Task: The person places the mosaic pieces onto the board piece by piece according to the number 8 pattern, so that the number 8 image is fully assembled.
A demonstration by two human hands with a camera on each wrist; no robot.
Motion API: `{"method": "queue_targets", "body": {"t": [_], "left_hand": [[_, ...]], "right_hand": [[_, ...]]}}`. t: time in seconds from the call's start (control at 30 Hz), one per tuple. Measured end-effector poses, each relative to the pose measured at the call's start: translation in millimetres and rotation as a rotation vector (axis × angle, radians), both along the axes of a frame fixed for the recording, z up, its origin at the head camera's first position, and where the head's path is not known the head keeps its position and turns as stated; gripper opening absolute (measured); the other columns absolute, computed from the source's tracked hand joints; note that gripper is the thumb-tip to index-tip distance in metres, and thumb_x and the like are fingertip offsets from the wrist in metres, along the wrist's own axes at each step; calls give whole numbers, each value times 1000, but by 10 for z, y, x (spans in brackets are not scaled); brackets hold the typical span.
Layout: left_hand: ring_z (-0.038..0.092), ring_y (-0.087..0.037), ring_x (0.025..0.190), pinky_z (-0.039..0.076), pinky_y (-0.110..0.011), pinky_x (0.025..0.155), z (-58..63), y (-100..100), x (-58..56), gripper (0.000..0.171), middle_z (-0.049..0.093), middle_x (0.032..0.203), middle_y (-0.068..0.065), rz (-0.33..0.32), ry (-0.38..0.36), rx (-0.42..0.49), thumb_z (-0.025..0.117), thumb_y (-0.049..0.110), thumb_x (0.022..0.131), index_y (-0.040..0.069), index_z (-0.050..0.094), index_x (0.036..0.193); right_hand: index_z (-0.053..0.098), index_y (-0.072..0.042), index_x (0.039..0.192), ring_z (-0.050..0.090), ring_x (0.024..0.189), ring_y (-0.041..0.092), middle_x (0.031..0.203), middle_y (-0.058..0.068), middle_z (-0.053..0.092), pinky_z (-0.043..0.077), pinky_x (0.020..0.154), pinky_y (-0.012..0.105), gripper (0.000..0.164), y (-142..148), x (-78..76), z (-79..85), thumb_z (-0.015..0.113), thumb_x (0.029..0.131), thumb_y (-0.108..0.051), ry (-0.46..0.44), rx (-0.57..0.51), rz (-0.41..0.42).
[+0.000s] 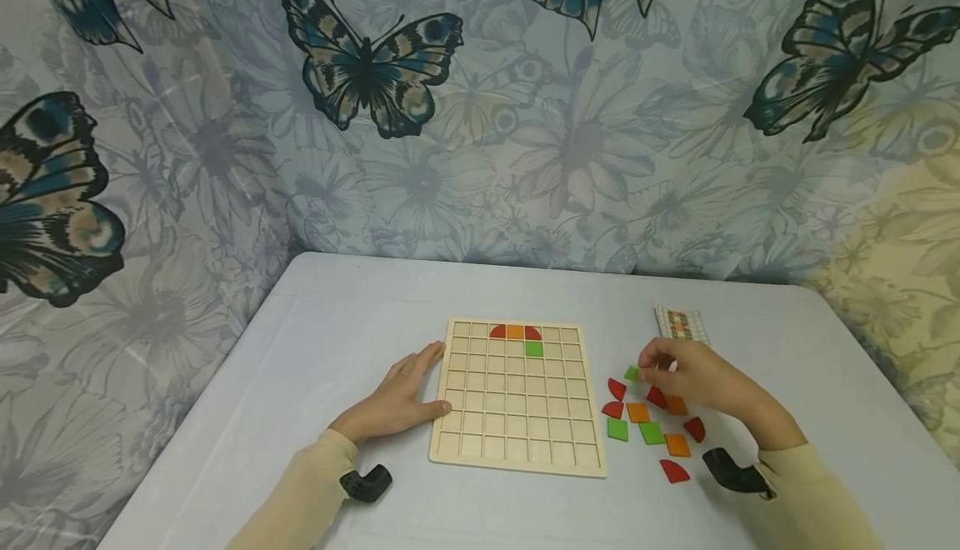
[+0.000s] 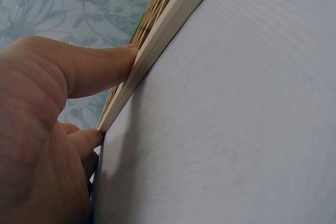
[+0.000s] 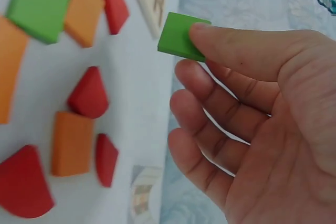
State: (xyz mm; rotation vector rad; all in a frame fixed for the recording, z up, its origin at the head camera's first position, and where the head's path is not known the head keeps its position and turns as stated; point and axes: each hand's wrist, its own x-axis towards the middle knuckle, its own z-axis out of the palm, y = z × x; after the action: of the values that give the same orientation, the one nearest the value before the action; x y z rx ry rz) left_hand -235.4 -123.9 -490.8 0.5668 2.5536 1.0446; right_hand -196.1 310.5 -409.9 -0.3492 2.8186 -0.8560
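A wooden grid board (image 1: 517,468) lies on the table. In its top row sit a red quarter-circle (image 1: 498,332), an orange square (image 1: 515,332) and another red quarter-circle (image 1: 532,333); a green square (image 1: 534,348) is in the row below. My left hand (image 1: 397,400) rests at the board's left edge, fingers extended; in the left wrist view its thumb (image 2: 100,69) touches the rim. Right of the board, my right hand (image 1: 693,373) pinches a green square tile (image 3: 176,35) between thumb and index finger, above the loose tiles. The other fingers curl loosely beneath it.
Loose red, orange and green tiles (image 1: 652,432) are scattered right of the board. Behind the right hand lies a pattern card (image 1: 693,327), partly hidden. The white table (image 1: 360,300) meets a butterfly-print fabric backdrop (image 1: 450,200) at the back.
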Motion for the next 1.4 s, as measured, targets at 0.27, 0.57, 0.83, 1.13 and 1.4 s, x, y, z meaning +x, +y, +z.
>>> {"method": "queue_targets", "body": {"t": [0.27,0.57,0.83,1.13,1.4], "left_hand": [[10,-44,156,13,-69,122,-8,-2,-6,98,18,171,-9,-3,0,7,73,44,90,20,13,164],[8,-41,157,14,-69,122,-10,-7,0,98,18,171,-6,14,-14,-3,73,45,90,24,13,165],[10,-41,157,14,-67,123,-13,-14,-7,97,18,171,-5,8,-2,-6,72,45,91,22,13,164],[12,-43,156,15,-69,122,-22,0,-26,97,20,170,-8,2,9,-2,72,46,90,20,15,164],[13,-44,156,15,-68,122,-6,-1,-24,97,21,169,-12,9,8,-21,73,45,90,20,14,164]], "right_hand": [[67,-9,98,54,78,7,87,-2,65,50,63,22,9,-130,-136,188,71,94,-15,100,18,30],[69,-13,96,57,83,11,86,-4,66,49,70,24,6,-444,-308,397,72,95,-18,198,1,40],[69,-13,101,58,87,15,92,-1,68,48,73,28,7,-720,-511,505,67,99,-20,207,-41,65],[70,-11,103,59,86,15,93,2,70,49,70,29,10,-985,-686,531,66,100,-19,226,-90,114],[70,-11,103,58,84,17,94,4,69,46,68,31,10,-1145,-806,488,65,100,-18,211,-106,107]]}}
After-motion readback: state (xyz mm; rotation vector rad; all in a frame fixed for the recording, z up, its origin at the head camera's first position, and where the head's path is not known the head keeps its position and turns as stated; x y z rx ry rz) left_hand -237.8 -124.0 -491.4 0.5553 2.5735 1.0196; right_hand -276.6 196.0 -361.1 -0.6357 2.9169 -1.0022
